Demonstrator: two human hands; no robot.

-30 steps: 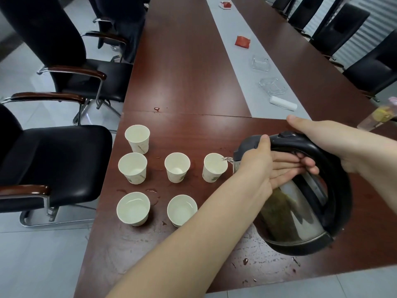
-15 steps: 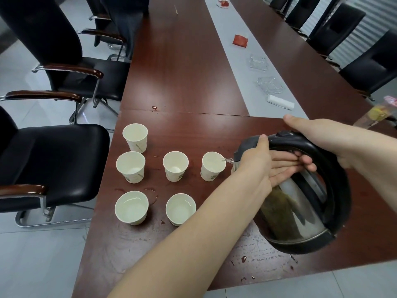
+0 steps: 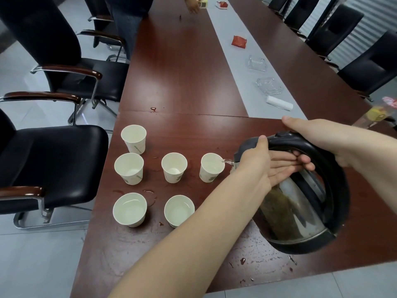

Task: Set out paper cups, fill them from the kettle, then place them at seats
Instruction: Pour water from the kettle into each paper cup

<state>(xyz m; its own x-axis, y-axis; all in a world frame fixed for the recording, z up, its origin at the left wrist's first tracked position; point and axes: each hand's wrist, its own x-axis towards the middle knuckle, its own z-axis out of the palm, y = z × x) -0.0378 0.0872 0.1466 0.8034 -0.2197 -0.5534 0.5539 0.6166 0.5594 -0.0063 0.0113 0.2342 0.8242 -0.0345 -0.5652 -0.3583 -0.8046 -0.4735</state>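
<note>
Still pouring: over the last second nothing has shifted, the thin stream (image 3: pixel 226 161) keeps running into the cup (image 3: pixel 211 167), so this fill isn't done. My right hand (image 3: pixel 328 143) wraps the kettle (image 3: pixel 300 201) by its handle; my left hand (image 3: pixel 264 171) presses flat-fingered on the lid. It hangs above the table (image 3: pixel 182 72), axis four-to-ten o'clock, spout aimed at nine.

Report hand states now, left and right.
Left hand: open, straight fingers pressed against the black-handled steel kettle.
Right hand: closed, gripping the kettle's handle.
</note>
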